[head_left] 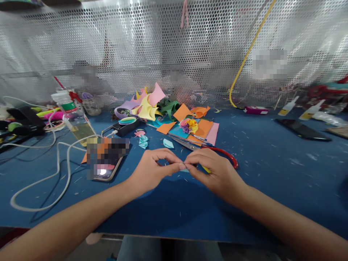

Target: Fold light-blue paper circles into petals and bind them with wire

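Note:
My left hand (153, 168) and my right hand (213, 170) meet fingertip to fingertip low over the blue table (272, 163). Both pinch a small light-blue paper piece (183, 167) that is mostly hidden between thumbs and forefingers. Red-handled scissors (214, 149) lie just behind my right hand, their blades pointing left. Small light-blue folded paper petals (143, 141) lie a short way behind my left hand. A paper flower (189, 125) rests on orange and pink sheets farther back.
A phone (107, 159) with a white cable (58, 159) lies at left. Coloured paper scraps (148, 105) are piled at the back centre. A glue bottle (70, 112) stands left, two more glue bottles (288, 106) and a dark phone (301, 129) at right. Perforated metal screen behind.

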A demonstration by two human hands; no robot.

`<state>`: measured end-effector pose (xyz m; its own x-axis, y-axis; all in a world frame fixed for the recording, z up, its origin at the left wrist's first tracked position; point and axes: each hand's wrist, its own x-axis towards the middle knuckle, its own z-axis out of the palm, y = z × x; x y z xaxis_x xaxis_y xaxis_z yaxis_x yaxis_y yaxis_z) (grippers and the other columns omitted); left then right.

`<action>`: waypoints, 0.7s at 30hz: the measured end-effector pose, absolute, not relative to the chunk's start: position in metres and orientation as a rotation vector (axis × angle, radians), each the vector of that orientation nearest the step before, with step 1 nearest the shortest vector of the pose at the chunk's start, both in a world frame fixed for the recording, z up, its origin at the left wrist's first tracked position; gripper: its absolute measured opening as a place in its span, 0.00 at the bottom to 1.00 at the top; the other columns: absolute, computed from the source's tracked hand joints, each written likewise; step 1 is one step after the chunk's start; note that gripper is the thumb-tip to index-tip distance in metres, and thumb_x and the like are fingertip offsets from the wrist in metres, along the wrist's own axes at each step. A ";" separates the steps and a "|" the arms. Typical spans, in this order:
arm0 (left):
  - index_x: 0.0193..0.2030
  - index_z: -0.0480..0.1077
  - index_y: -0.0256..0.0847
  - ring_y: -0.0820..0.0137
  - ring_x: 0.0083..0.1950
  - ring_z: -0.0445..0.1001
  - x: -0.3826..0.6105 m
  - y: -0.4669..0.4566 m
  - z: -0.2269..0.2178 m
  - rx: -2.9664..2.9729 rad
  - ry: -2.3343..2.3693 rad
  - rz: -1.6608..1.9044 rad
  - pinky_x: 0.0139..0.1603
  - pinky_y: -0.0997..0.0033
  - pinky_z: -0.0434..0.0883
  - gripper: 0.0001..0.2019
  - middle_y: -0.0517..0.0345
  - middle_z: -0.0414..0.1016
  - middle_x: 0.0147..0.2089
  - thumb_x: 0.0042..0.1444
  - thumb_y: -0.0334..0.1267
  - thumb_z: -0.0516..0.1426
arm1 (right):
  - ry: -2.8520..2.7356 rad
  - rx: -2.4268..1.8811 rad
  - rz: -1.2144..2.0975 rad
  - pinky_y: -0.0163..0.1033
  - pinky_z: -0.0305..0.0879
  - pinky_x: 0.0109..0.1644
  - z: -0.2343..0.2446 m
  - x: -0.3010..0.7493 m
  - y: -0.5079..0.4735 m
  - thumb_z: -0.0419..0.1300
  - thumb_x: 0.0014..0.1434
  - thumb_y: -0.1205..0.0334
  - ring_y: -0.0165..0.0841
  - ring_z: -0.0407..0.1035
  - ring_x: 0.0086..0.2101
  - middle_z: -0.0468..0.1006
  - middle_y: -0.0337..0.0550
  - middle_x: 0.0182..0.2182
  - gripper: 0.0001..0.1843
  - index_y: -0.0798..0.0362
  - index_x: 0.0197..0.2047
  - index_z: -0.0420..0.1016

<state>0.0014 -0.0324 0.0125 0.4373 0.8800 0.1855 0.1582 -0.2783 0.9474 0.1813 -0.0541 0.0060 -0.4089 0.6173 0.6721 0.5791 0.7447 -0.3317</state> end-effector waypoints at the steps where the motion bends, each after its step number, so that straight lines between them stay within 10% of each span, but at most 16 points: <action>1: 0.27 0.73 0.36 0.77 0.28 0.67 0.002 -0.033 0.013 1.734 0.898 0.933 0.24 0.79 0.68 0.07 0.57 0.71 0.30 0.47 0.38 0.61 | -2.101 -0.902 0.060 0.35 0.64 0.37 0.007 0.181 -0.055 0.56 0.56 0.68 0.28 0.70 0.31 0.76 0.38 0.28 0.04 0.51 0.30 0.70; 21: 0.33 0.76 0.40 0.72 0.33 0.71 -0.004 -0.037 0.013 2.038 0.876 1.132 0.25 0.79 0.69 0.05 0.55 0.76 0.31 0.50 0.35 0.59 | -1.992 -0.975 0.257 0.36 0.66 0.35 0.008 0.178 -0.057 0.55 0.55 0.68 0.29 0.68 0.28 0.74 0.39 0.26 0.05 0.52 0.28 0.69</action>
